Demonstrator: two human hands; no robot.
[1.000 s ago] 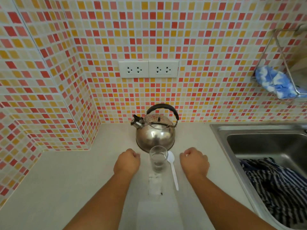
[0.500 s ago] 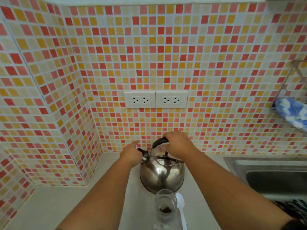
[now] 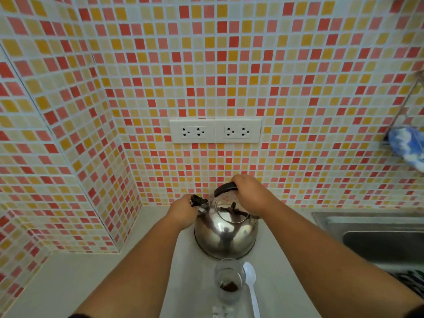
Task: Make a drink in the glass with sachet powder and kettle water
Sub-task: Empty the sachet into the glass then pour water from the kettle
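Note:
A shiny steel kettle [image 3: 226, 235] stands on the counter against the tiled wall. My right hand [image 3: 251, 193] is closed around its black handle [image 3: 226, 188]. My left hand [image 3: 183, 212] rests against the spout with its black cap [image 3: 197, 200], fingers curled on it. In front of the kettle a clear glass [image 3: 229, 282] stands upright with brown powder at its bottom. A white plastic spoon [image 3: 251, 286] lies just right of the glass. A torn sachet [image 3: 220, 312] shows faintly at the bottom edge, below the glass.
A steel sink [image 3: 376, 239] lies to the right with striped cloth [image 3: 410, 278] in it. A wire rack with a blue cloth [image 3: 407, 145] hangs on the right wall. Twin wall sockets [image 3: 214, 130] sit above the kettle. Tiled walls close the left and back.
Both hands left the counter beside the glass and went to the kettle: right onto the handle, left onto the spout. The view tilted up, and the glass now shows brown powder.

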